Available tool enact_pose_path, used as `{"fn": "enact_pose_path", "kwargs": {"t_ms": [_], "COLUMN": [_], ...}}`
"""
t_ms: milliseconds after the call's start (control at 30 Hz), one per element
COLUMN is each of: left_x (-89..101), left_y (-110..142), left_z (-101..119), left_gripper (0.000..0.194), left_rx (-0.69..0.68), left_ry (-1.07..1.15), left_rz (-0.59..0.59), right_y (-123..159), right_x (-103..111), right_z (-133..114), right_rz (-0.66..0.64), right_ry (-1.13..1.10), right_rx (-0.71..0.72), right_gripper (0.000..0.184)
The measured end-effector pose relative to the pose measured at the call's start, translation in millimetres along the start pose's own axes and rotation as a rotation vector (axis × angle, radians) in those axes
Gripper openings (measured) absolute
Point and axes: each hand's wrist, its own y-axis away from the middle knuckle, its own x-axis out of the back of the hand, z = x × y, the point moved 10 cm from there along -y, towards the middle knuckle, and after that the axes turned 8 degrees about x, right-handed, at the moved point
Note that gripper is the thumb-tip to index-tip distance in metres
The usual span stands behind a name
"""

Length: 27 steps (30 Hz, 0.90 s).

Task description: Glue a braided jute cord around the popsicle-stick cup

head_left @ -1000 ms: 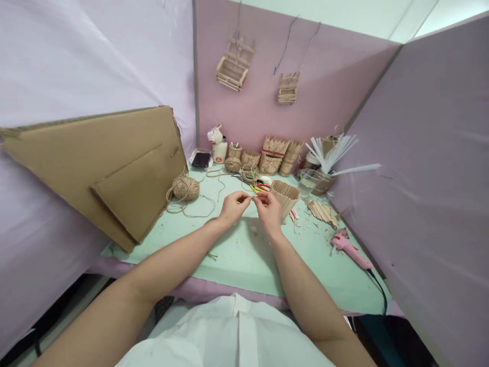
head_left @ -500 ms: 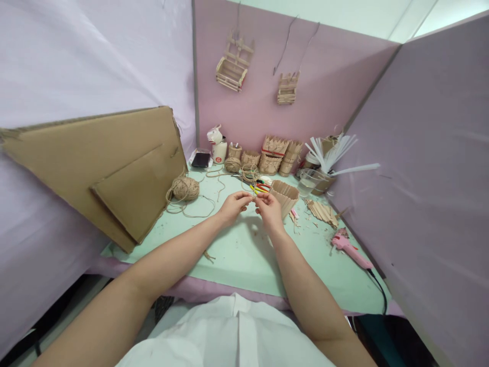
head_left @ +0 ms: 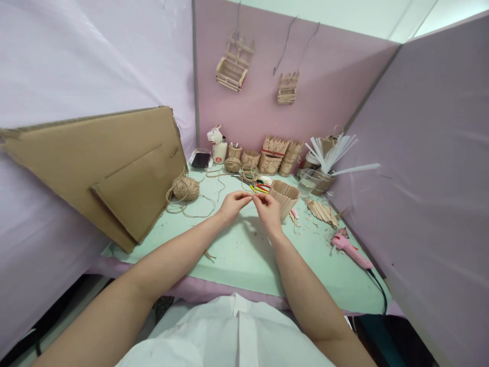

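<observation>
Over the middle of the table my left hand (head_left: 234, 206) and my right hand (head_left: 268, 210) meet fingertip to fingertip, both closed in a pinch. A loop of jute twine (head_left: 250, 173) runs down to the fingertips, and the short piece between them is mostly hidden. Just right of my right hand stands a basket of wooden sticks (head_left: 284, 194). Behind the fingers lie pliers with yellow and red handles (head_left: 260, 188). To the left of my left hand sits a ball of twine (head_left: 186, 188) with loose strands.
Cardboard sheets (head_left: 130, 178) lean at the left. A pink glue gun (head_left: 351, 250) and flat wooden sticks (head_left: 321, 212) lie at the right. Along the back are stick baskets (head_left: 270, 162), a phone (head_left: 200, 160), a plastic cup (head_left: 307, 182) and white glue sticks (head_left: 332, 153).
My right fingers have shifted slightly and drawn closer together at the tips. My left hand stays almost in place, and the things on the table have not moved.
</observation>
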Motion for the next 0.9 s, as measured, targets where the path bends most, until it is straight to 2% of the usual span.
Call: {"fn": "enact_pose_path", "kwargs": {"t_ms": [133,267,333,400,467,567,700,800,900], "left_x": [1.4,5.2,0.6,-10.0,-18.9,-20.4,-20.5,-14.5,-8.8], "left_y": [1.0,0.5,0.5,2.1,4.2,3.5,3.5,2.5,1.5], "left_z": [-1.8,-15.8,-25.3,-31.7,-33.1,-26.4,-17.7,-9.2,-1.2], "left_gripper": [0.022,0.018,0.014,0.011,0.010,0.015,0.023,0.024,0.020], "left_rx": [0.025,0.163,0.273,0.375,0.422,0.340,0.178,0.057,-0.032], "left_ry": [-0.040,0.061,0.159,0.245,0.279,0.226,-0.006,-0.210,-0.322], "left_rz": [0.028,0.050,-0.007,-0.118,-0.211,-0.232,-0.225,-0.146,-0.064], "right_y": [-0.1,1.9,3.2,3.9,3.7,1.5,0.3,-0.1,0.0], "right_x": [2.0,1.4,-1.9,-5.2,-6.1,-4.7,-8.1,-8.6,-8.6], "right_z": [-2.8,-8.3,-12.9,-17.7,-18.6,-8.1,7.2,6.3,2.8], "right_rz": [-0.001,-0.002,-0.021,-0.044,-0.049,-0.035,-0.055,-0.060,-0.069], "right_ry": [0.045,0.070,0.064,0.043,0.015,-0.053,-0.144,-0.122,-0.075], "right_rx": [0.029,0.053,0.079,0.114,0.125,0.046,-0.083,-0.077,-0.045], "right_gripper": [0.015,0.012,0.013,0.013,0.013,0.013,0.016,0.015,0.014]}}
